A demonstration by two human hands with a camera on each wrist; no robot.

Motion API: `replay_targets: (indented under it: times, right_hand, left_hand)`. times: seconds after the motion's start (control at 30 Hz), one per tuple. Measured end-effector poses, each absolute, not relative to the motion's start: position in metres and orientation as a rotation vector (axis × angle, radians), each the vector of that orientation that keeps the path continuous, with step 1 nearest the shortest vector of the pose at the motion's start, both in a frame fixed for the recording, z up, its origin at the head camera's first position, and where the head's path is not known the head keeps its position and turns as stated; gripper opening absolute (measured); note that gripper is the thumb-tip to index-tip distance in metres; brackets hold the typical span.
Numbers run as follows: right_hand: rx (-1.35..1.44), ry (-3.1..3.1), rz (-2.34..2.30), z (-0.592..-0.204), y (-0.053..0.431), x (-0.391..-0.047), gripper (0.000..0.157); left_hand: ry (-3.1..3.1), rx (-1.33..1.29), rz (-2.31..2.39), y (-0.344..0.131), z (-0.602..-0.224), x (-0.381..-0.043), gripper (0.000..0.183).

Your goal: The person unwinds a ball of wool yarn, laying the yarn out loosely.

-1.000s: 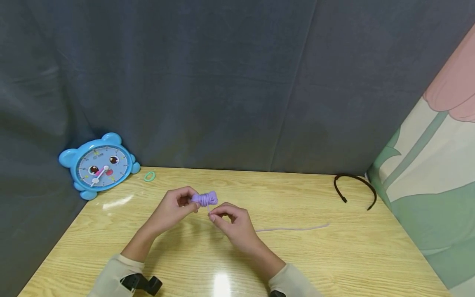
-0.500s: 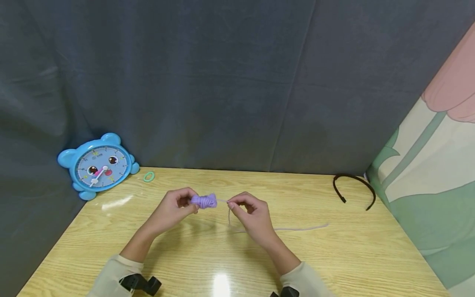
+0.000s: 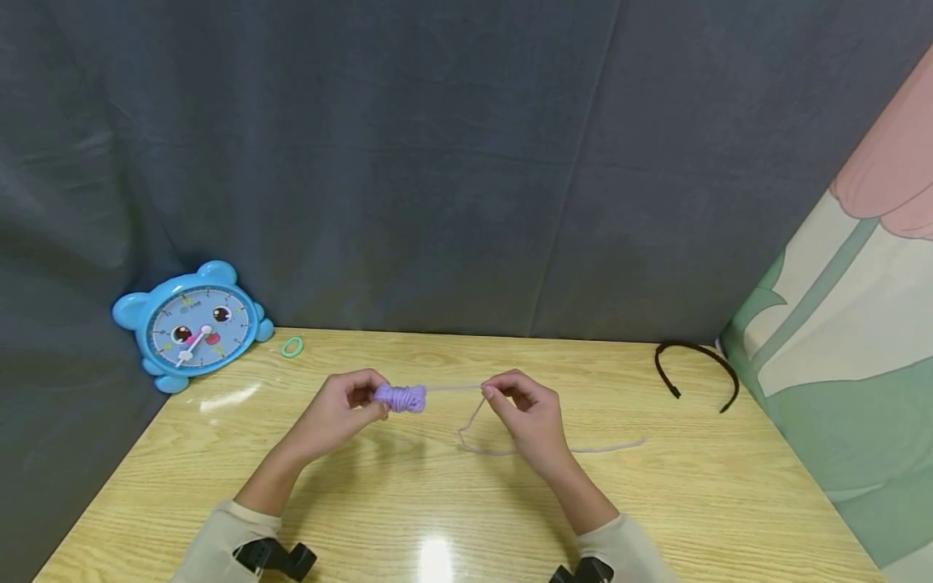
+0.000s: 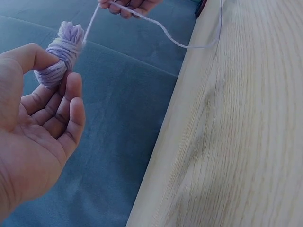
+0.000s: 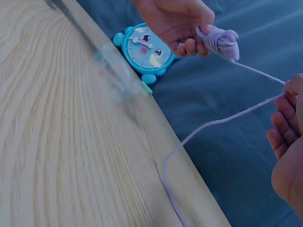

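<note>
Curtain (image 3: 394,162) hangs behind the far edge of the wooden tabletop (image 3: 714,502); blue clock (image 3: 200,326) is at the far left corner; left hand (image 3: 338,414) and right hand (image 3: 530,421) are above the tabletop's middle, both in a narrow grip; black headband (image 3: 681,343) lies near the far right corner; purple yarn bundle (image 3: 402,398) is held by the left hand; its strand (image 5: 218,121) goes straight to the right hand, which pinches it, then onto the tabletop toward the right edge; green ring (image 3: 285,350) lies beside the clock.
</note>
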State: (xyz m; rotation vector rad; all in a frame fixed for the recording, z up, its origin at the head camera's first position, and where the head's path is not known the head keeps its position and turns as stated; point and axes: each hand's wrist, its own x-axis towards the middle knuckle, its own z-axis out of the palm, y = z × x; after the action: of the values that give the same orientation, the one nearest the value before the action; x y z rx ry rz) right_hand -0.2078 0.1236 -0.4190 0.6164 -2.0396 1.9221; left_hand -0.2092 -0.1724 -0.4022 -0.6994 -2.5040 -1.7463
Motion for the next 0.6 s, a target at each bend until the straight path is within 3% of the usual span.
replay_targets:
  times: [0.6]
  right_hand:
    - [0.490,-2.066,1.849,-0.422,0.162,-0.205,0.008]
  left_hand:
    - [-2.532,-0.652,-1.718,-0.174,-0.405,-0.210,0.005]
